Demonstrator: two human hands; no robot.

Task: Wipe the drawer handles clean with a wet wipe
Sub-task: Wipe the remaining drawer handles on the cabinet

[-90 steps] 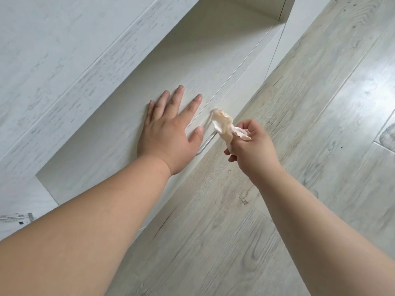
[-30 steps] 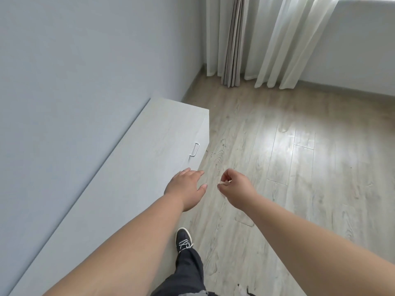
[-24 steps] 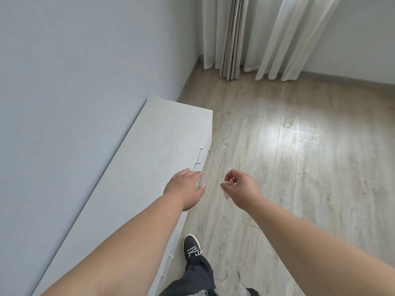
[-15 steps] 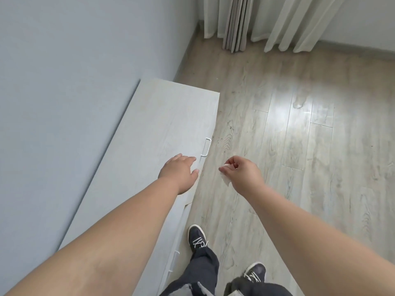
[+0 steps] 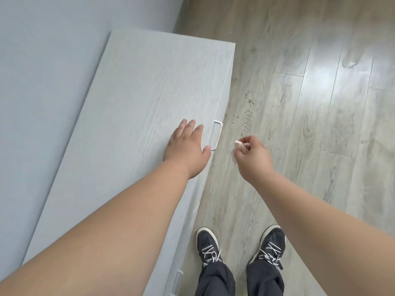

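A low white drawer cabinet point(image 5: 139, 99) runs along the wall on the left. A white loop handle point(image 5: 216, 135) sticks out from its front edge. My left hand point(image 5: 186, 146) hovers flat over the cabinet top with straight fingers, its thumb close to that handle. My right hand point(image 5: 253, 155) is out over the floor to the right of the handle, fingers curled, pinching a small crumpled wet wipe point(image 5: 239, 144) of which only a tip shows. Another handle point(image 5: 177, 284) shows faintly lower on the cabinet front.
A pale blue wall point(image 5: 42, 82) backs the cabinet. Light wood plank floor point(image 5: 310, 103) fills the right side, with dark specks near the cabinet's base. My two dark sneakers point(image 5: 239, 246) stand on the floor close beside the cabinet front.
I have risen from crouching at a drawer front to standing. My view has tipped down, the curtains are gone and both shoes show. My left hand has moved toward the upper handle.
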